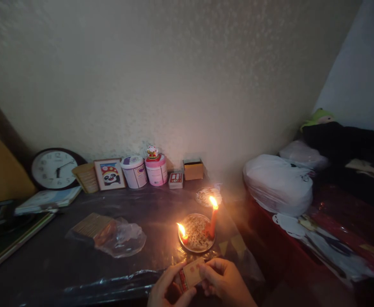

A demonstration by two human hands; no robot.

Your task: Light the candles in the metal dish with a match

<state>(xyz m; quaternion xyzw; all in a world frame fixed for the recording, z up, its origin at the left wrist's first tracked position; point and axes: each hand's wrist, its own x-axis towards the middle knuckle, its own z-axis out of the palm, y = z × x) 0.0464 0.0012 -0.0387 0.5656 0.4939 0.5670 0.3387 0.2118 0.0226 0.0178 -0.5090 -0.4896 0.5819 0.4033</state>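
At the front edge of the table, both hands are on a small matchbox (191, 273), tan on top with a red side. My left hand (169, 285) grips its left end between thumb and fingers. Closed at the right end, my right hand (223, 281) pinches the box with thumb and fingertips; whether a match is between them is hidden. Just beyond stands a round metal dish (197, 250) strewn with small burnt bits. On it burn a tall red candle (213, 221) at the right and a short candle stub (185, 238) at the left.
A torn plastic wrapper (123, 241) with a brown packet (93, 226) lies left. Along the wall stand a clock (54, 168), a picture frame (110, 174), tins (134, 172), and a small box (193, 169). White bags (278, 183) sit to the right.
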